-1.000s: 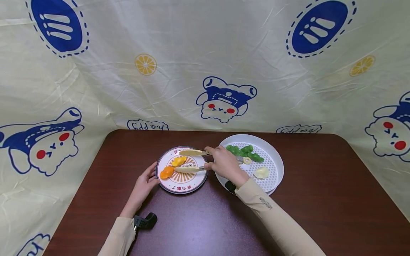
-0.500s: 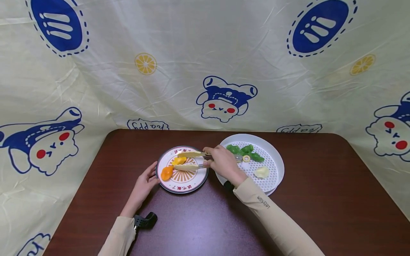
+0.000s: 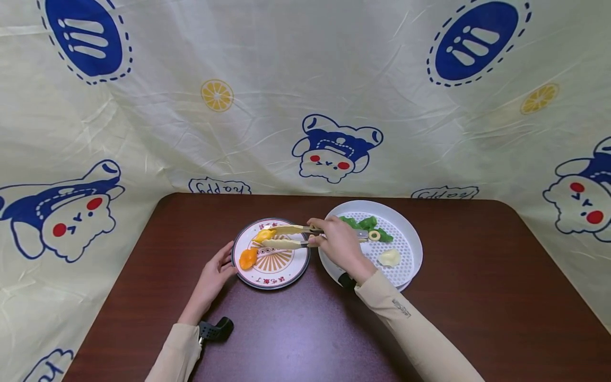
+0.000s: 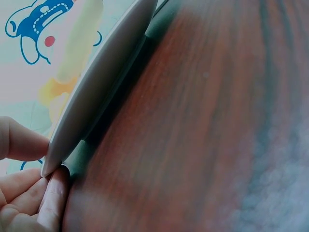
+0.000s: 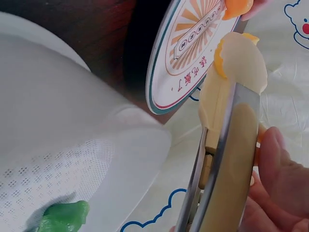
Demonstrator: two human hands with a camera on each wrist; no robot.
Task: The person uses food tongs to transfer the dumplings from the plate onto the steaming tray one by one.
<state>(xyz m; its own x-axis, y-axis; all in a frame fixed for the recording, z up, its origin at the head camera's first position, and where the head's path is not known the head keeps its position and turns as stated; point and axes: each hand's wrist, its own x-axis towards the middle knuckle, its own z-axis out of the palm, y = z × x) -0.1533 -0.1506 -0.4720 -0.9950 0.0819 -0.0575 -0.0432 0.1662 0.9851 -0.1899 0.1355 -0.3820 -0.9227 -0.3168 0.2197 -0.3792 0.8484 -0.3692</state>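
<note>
Toward the far edge of the wood-grained table (image 3: 477, 276), the left hand (image 3: 217, 273) pinches the left rim of a round, glossy plate (image 3: 297, 268) bearing a smooth orange piece (image 3: 247, 259); nearer its far edge, a ruffled yellow piece (image 3: 264, 235) meets the beige tips of metal tongs (image 3: 286, 244) gripped by the right hand (image 3: 343, 244). Beyond the plate's right edge, a white perforated tray (image 3: 411, 233) holds wrinkled green pieces (image 3: 367, 222) and a pale lump (image 3: 389, 258), its left edge partly hidden by the right hand

"What do we see underneath?"
"Our glossy reddish-brown wood-grained table (image 3: 458, 286)."
"Directly on it?"
"Touching our left hand (image 3: 216, 278), a round white printed plate (image 3: 297, 265); near our right hand (image 3: 341, 244), a round white perforated plastic basket (image 3: 414, 241)."
</note>
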